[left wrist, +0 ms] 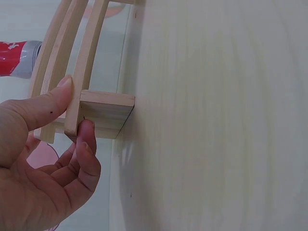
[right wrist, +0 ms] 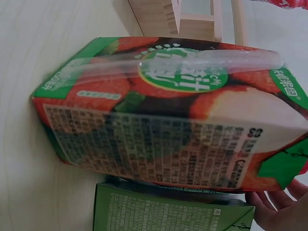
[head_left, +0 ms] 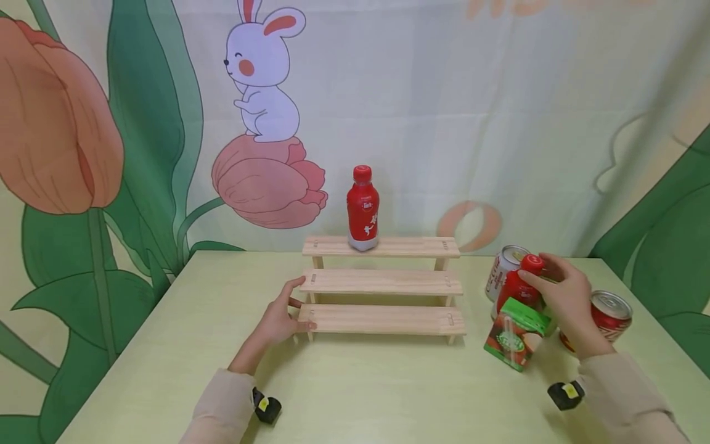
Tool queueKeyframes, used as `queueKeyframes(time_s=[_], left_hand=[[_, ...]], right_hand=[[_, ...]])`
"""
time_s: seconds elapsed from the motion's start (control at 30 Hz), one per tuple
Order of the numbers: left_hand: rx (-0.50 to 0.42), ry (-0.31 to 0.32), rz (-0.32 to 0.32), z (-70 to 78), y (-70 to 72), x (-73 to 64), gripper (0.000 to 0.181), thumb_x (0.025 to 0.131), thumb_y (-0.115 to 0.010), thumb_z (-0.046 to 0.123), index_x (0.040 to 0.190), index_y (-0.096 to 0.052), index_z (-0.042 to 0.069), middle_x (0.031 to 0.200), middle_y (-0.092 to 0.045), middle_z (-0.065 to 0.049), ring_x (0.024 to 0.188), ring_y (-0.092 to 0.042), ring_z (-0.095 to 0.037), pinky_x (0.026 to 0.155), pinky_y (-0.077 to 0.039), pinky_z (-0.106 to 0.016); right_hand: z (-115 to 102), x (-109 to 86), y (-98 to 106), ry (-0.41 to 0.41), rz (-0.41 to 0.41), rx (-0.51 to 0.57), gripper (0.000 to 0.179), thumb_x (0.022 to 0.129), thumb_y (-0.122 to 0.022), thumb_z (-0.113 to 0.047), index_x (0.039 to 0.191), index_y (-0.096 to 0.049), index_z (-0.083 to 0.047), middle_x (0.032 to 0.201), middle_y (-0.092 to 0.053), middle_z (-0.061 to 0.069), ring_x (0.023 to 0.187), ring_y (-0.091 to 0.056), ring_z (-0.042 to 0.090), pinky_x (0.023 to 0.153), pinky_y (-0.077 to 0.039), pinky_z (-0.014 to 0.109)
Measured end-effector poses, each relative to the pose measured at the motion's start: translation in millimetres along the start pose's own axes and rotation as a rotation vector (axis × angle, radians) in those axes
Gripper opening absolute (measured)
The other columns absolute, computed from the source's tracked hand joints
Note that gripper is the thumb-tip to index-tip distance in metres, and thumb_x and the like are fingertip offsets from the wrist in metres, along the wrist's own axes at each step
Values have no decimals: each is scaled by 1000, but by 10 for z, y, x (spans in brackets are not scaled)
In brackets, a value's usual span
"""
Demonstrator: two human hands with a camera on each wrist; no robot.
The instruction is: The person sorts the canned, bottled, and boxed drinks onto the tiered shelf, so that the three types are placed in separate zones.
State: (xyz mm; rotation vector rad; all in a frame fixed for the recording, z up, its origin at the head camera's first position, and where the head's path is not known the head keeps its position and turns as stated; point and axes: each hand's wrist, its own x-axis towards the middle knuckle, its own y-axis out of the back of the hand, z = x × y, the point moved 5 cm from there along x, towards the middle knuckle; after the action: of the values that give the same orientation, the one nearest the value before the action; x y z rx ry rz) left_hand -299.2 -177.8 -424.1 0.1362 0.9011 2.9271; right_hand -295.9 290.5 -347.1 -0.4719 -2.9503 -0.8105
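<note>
My left hand [head_left: 280, 317] pinches the left end of the lowest step of a three-step wooden rack [head_left: 383, 317]. In the left wrist view the thumb lies on the step's [left wrist: 89, 57] upper face and curled fingers [left wrist: 86, 154] sit below it. On the right, my right hand [head_left: 571, 302] holds a red bottle [head_left: 516, 290] near its cap, thumb on one side and fingers on the other. A juice carton [head_left: 513, 336] with green top stands in front of that bottle, hiding its lower part. This carton [right wrist: 183, 110] fills much of the right wrist view.
Another red bottle [head_left: 363, 209] stands on the rack's top step. A silver can [head_left: 501, 271] is behind the held bottle, and a red can [head_left: 610, 314] is right of my right hand. A second green carton [right wrist: 163, 209] shows beside the first. A printed curtain [head_left: 410, 111] hangs behind the table.
</note>
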Motion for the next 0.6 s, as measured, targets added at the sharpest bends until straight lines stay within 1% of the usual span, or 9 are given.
queueKeyframes(time_s=[0.03,0.07,0.23,0.27,0.3,0.4,0.6], left_hand=[[1,4,1,-3,-2,-3,90,68,-79,2,140,-28,18,104,-54,-22,63,-51,-20,59,-41,-30],[1,6,0,-7,-5,-4,90,68,-79,2,140,-28,18,104,-54,-21,63,-51,-20,59,-41,-30],[3,15,3,-25,-11,2,91,67,-79,1,140,-27,19,105,-54,-20,65,-51,-20,59,-41,-30],[4,14,2,-28,-12,5,91,67,-79,1,140,-27,19,105,-54,-20,65,-51,-20,59,-41,-30],[6,13,1,-25,-12,3,91,67,-79,2,140,-27,18,105,-54,-20,65,-51,-20,59,-41,-30],[6,9,2,-17,-10,-5,92,67,-79,2,140,-27,19,105,-54,-20,66,-51,-21,59,-41,-30],[4,-36,3,4,-8,-17,90,67,-79,1,140,-27,15,102,-54,-23,62,-52,-20,58,-42,-29]], right_hand=[[21,18,-8,-4,0,11,71,86,-59,-42,141,-31,-7,136,-39,21,120,-37,37,90,-38,50],[72,53,-12,-10,7,34,69,84,-61,-41,139,-35,-9,135,-42,19,118,-40,35,88,-41,47],[113,89,-39,-24,13,54,66,83,-64,-38,138,-39,-10,133,-44,19,116,-42,34,88,-41,48],[108,85,-40,-25,17,49,66,84,-64,-37,138,-39,-9,132,-45,18,116,-42,34,87,-42,48],[74,62,-45,-27,13,33,67,85,-61,-39,139,-36,-8,134,-43,20,118,-40,36,90,-38,51],[71,48,-48,-46,18,23,65,87,-58,-38,141,-34,-11,135,-43,18,119,-40,36,90,-38,50],[75,26,-50,-86,24,42,66,87,-57,-39,142,-30,-15,137,-40,17,122,-38,35,92,-37,49]])
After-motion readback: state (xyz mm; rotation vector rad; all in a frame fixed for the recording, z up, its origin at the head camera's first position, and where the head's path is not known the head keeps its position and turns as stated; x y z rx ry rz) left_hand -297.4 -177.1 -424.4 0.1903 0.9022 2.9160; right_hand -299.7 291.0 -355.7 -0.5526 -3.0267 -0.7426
